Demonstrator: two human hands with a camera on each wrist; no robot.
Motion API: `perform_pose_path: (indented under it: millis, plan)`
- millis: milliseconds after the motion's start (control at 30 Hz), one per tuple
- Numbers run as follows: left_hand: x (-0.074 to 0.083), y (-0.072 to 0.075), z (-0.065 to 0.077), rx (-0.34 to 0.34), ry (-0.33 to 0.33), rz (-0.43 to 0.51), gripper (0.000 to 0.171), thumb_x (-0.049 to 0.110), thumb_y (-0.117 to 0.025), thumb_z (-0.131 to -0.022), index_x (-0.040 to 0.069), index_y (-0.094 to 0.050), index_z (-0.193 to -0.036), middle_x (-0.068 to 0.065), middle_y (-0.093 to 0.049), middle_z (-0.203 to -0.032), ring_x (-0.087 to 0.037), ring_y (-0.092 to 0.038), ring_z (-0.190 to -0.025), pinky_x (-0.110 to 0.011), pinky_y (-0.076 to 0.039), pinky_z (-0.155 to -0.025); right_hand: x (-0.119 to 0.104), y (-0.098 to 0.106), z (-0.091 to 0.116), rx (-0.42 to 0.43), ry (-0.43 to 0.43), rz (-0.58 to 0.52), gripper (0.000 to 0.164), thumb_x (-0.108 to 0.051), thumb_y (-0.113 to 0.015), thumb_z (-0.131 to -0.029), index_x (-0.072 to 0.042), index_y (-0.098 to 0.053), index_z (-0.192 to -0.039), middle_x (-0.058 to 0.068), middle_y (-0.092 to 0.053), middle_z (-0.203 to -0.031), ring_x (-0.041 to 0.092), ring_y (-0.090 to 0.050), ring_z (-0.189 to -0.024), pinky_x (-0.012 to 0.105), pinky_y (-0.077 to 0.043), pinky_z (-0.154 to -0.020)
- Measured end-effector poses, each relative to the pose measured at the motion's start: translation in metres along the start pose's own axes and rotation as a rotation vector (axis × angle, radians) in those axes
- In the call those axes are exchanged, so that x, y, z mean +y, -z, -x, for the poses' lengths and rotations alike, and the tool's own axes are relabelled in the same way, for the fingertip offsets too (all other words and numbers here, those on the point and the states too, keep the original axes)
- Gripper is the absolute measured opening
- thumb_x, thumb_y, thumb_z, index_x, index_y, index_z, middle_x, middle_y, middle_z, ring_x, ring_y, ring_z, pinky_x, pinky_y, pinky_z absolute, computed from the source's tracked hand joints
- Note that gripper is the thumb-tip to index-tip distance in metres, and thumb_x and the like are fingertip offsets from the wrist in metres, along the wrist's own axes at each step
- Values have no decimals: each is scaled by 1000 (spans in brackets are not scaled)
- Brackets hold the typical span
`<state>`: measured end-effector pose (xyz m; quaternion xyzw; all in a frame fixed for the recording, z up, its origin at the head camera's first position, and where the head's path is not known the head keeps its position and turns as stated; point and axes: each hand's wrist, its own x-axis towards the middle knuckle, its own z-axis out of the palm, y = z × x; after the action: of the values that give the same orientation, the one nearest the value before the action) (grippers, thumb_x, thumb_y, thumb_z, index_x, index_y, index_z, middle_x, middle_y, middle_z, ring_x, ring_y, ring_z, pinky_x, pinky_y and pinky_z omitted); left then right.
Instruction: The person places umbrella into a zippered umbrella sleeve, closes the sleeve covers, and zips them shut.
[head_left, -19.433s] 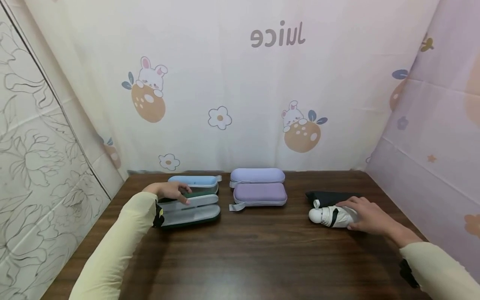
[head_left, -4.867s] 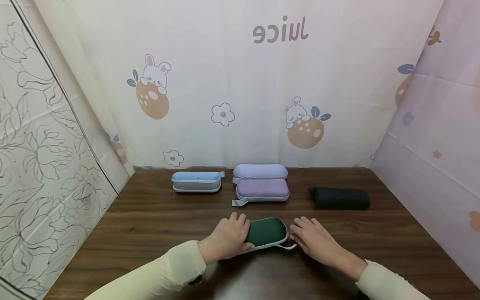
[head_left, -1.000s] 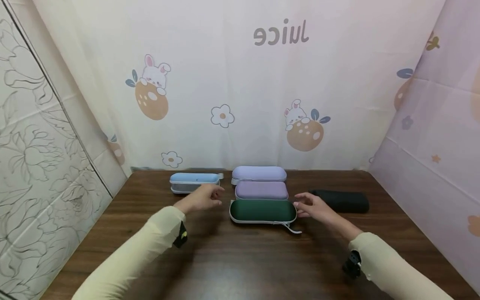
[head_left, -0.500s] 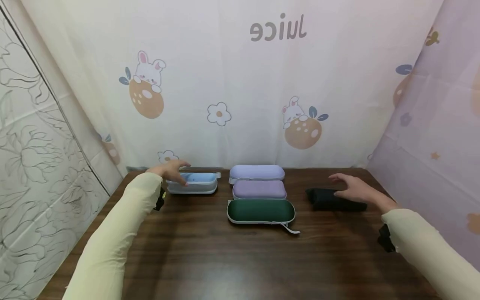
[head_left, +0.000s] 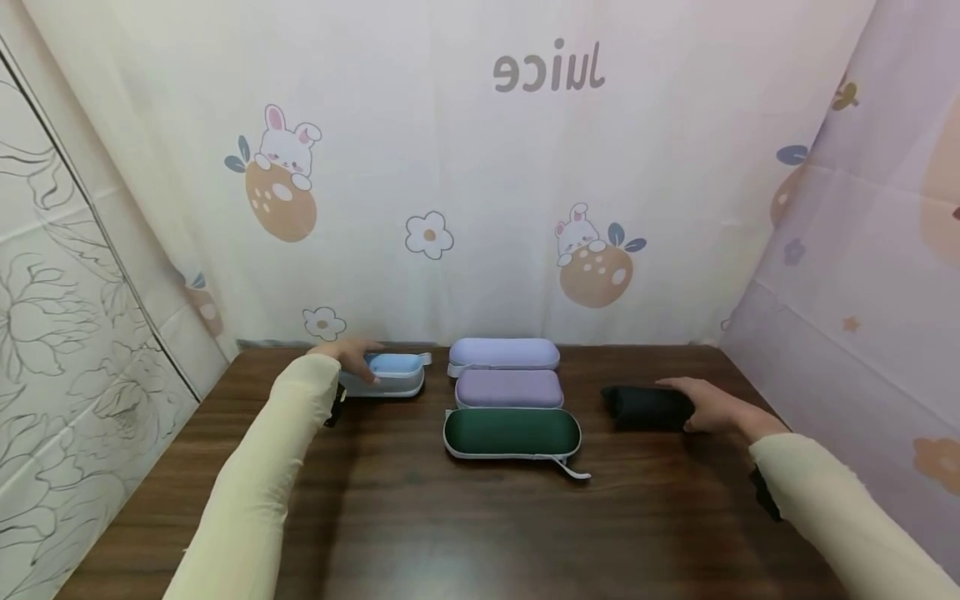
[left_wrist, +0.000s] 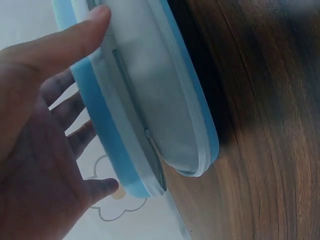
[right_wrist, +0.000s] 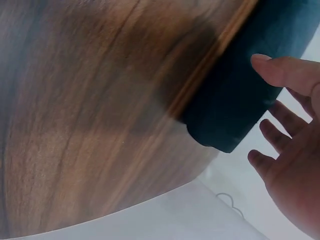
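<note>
In the head view my left hand (head_left: 352, 357) is at the left end of a light blue hard case (head_left: 397, 364), whose lid stands raised. The left wrist view shows the thumb over the lid's inner rim and the other fingers behind the blue shell. The case's grey lining (left_wrist: 155, 85) shows bare at this end. At the right, my right hand (head_left: 712, 406) holds the right end of a black roll, like a folded umbrella (head_left: 647, 408), on the table. Its thumb lies across the near side in the right wrist view; the fingers are at the far side, partly hidden.
Between the hands, three closed cases stand in a column: pale lavender (head_left: 504, 353) at the back, purple (head_left: 510, 388), then dark green (head_left: 512, 432) in front with a loose strap. A printed curtain (head_left: 480, 167) hangs behind the wooden table (head_left: 480, 533).
Both hands have moved outward from beside the green case, the left to the light blue case and the right to the black roll. Long before, the green case lay open and a white umbrella lay right.
</note>
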<state>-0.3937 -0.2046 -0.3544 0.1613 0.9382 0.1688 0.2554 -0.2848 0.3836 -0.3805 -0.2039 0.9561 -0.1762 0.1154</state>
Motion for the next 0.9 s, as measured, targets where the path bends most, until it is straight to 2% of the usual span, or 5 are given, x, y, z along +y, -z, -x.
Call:
perform_pose_path:
  millis: [300, 500, 633, 767, 900]
  plan:
    - [2, -3, -3, 11, 23, -11, 79, 22, -75, -83, -1, -32, -146, -26, -28, -149, -43, -25, -135, -52, -27, -106, 7, -8, 0, 28, -3, 66, 72, 15, -74, -67, 13, -43, -132, 39, -41, -129, 58, -36, -117, 61, -40, -87]
    - [4, -6, 1, 16, 68, -59, 78, 27, -77, -79, 1, -40, -143, -24, -36, -145, -40, -37, -127, -51, -35, -100, 11, -15, -5, 64, 10, 130, 69, 6, -79, -70, 9, -47, -131, 36, -46, -126, 56, -40, -115, 62, -38, -87]
    - [2, -7, 1, 10, 53, -37, 78, 27, -76, -78, 0, -40, -142, -24, -38, -142, -37, -42, -121, -48, -38, -96, 13, -17, -6, 61, -11, 184, 70, -1, -81, -71, 5, -47, -132, 35, -46, -125, 55, -40, -114, 61, -41, -83]
    - [-6, -6, -3, -9, 1, -3, 81, 33, -77, -77, 0, -41, -141, -25, -41, -138, -34, -46, -114, -44, -41, -92, 13, -18, -9, 61, -12, 227, 71, -4, -82, -70, 4, -48, -131, 33, -48, -124, 53, -42, -113, 60, -41, -83]
    - [-7, -3, 0, -25, -16, 24, 81, 35, -75, -79, -1, -40, -142, -26, -41, -138, -34, -47, -115, -44, -41, -93, 13, -18, -11, 62, -5, 214, 73, -4, -84, -67, 6, -46, -129, 33, -49, -124, 52, -45, -112, 60, -40, -86]
